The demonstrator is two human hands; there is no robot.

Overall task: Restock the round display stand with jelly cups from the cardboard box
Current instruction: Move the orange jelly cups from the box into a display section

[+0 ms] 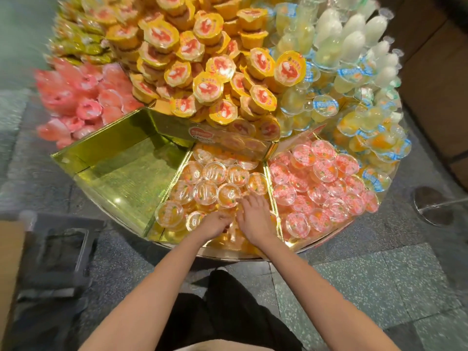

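Orange jelly cups (pixel 229 195) lids up, both hands (pixel 254 219) among them

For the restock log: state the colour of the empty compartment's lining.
Shiny gold-green foil lining, seen in the head view.

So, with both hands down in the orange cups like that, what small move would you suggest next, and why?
Probably settle the cups under the left hand and right hand flat into the middle compartment, then lift both hands out. The orange cups already nearly fill it, while the gold compartment to its left holds none.
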